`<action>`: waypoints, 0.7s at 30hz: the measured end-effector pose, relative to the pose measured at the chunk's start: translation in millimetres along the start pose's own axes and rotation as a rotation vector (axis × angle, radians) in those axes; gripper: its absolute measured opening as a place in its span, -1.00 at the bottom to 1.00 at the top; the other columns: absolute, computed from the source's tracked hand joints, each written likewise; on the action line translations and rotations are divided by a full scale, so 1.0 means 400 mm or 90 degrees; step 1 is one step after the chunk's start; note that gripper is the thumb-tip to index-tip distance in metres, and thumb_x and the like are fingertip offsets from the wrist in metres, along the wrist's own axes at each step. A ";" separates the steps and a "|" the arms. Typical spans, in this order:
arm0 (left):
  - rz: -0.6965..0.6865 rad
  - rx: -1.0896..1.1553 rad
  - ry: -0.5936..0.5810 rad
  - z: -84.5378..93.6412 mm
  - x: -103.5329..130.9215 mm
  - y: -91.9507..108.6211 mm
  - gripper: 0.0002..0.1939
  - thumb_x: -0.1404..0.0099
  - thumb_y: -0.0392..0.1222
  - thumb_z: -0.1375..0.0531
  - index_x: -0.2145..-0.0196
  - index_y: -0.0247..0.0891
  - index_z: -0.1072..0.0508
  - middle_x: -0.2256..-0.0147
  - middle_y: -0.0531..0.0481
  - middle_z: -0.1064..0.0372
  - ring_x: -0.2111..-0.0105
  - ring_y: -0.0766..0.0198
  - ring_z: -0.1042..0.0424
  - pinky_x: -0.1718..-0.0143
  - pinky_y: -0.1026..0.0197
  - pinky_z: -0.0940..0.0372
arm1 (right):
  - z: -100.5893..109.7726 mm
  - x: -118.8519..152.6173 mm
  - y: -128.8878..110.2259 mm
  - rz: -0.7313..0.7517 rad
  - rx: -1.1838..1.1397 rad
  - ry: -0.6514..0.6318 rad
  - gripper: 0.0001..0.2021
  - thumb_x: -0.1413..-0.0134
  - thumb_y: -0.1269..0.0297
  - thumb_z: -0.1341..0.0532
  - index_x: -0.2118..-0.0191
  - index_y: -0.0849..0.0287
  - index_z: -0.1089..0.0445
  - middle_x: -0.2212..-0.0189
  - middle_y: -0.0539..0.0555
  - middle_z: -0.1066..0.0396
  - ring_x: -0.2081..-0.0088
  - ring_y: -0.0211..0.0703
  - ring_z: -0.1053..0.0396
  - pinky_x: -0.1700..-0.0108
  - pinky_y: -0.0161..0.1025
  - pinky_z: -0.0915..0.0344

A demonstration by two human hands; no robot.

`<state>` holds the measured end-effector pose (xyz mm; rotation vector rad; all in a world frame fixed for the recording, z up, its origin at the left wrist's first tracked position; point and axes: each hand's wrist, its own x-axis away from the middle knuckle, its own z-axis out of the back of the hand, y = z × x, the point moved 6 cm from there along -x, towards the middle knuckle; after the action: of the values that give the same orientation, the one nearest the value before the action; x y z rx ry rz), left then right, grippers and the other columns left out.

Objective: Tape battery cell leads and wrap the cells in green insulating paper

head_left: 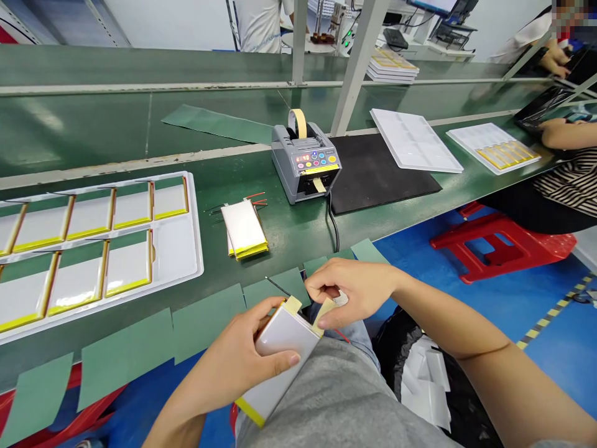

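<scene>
My left hand [249, 354] is wrapped round a flat white battery cell [284, 348], thumb across its face, above my lap. Yellow tape edges the cell's lower end, and wires stick out at its upper end. One piece of cream tape lies folded over a top corner. At the other top corner, my right hand [349, 289] pinches a strip of cream masking tape [325, 311] that touches the cell. Beyond my hands, a small stack of similar cells [245, 225] with red and black wires lies on the green bench. A grey tape dispenser [306, 158] stands behind, a short tape end protruding.
At left, a white tray [198, 249] holds rows of cells. Green paper sheets [125, 354] hang along the bench edge. A black mat [377, 171], white trays [417, 140] and a co-worker's arm [566, 134] are to the right. A red stool [504, 242] stands on the blue floor.
</scene>
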<state>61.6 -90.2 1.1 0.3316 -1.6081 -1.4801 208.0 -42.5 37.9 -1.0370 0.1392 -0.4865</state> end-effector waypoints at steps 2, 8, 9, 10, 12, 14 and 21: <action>0.006 0.001 0.007 0.002 0.000 0.004 -0.46 -0.12 -0.04 -0.27 -0.03 -0.15 -0.26 0.20 0.03 -0.43 0.20 0.16 -0.41 0.24 0.23 -0.33 | 0.000 0.002 0.002 -0.004 -0.035 -0.008 -0.63 -0.03 0.09 -0.22 0.50 0.14 -0.02 0.60 -0.16 0.09 0.54 -0.37 0.11 0.50 -0.36 0.10; 0.016 -0.009 0.013 0.005 0.000 0.010 -0.49 -0.11 -0.02 -0.28 0.01 -0.15 -0.28 0.16 0.00 -0.43 0.21 0.14 -0.42 0.21 0.19 -0.34 | -0.005 0.000 0.012 -0.016 -0.075 -0.024 -0.63 -0.03 0.08 -0.22 0.51 0.14 -0.02 0.60 -0.16 0.12 0.55 -0.37 0.12 0.52 -0.37 0.11; 0.020 -0.008 0.010 0.005 0.000 0.009 -0.49 -0.11 -0.02 -0.28 0.01 -0.14 -0.28 0.16 0.01 -0.43 0.21 0.15 -0.42 0.22 0.19 -0.34 | -0.006 -0.002 0.014 -0.017 -0.061 -0.019 -0.64 -0.02 0.09 -0.22 0.50 0.14 -0.03 0.60 -0.17 0.10 0.55 -0.37 0.12 0.52 -0.37 0.11; 0.023 -0.007 0.009 0.005 0.000 0.008 -0.49 -0.12 -0.03 -0.28 0.00 -0.14 -0.28 0.16 0.01 -0.43 0.21 0.15 -0.42 0.22 0.20 -0.34 | -0.008 -0.004 0.016 -0.018 -0.045 -0.016 -0.64 -0.02 0.09 -0.22 0.50 0.14 -0.03 0.60 -0.17 0.09 0.56 -0.37 0.10 0.52 -0.38 0.10; 0.019 -0.009 0.018 0.008 0.000 0.006 -0.50 -0.11 -0.03 -0.28 0.01 -0.11 -0.28 0.18 0.04 -0.43 0.21 0.16 -0.42 0.23 0.21 -0.34 | -0.010 -0.006 0.019 -0.024 -0.016 -0.011 -0.65 -0.01 0.11 -0.22 0.51 0.14 -0.02 0.61 -0.17 0.07 0.56 -0.38 0.09 0.51 -0.38 0.10; 0.017 -0.016 0.019 0.008 0.000 0.004 -0.51 -0.11 -0.03 -0.28 0.01 -0.10 -0.28 0.18 0.06 -0.43 0.20 0.17 -0.42 0.22 0.22 -0.33 | -0.012 -0.008 0.020 -0.032 0.007 -0.009 -0.65 0.00 0.13 -0.22 0.51 0.14 -0.02 0.61 -0.17 0.08 0.56 -0.38 0.09 0.52 -0.38 0.10; 0.015 -0.019 0.030 0.007 0.002 0.004 -0.52 -0.12 -0.02 -0.28 0.02 -0.10 -0.29 0.18 0.07 -0.43 0.18 0.16 -0.41 0.23 0.23 -0.33 | -0.009 -0.008 0.017 -0.063 0.024 0.010 -0.65 0.03 0.14 -0.23 0.53 0.14 -0.02 0.62 -0.18 0.07 0.57 -0.39 0.09 0.52 -0.37 0.12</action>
<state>59.8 -88.5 3.3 0.3277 -1.5465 -1.4670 206.2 -41.1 30.1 -1.0066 0.0924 -0.5852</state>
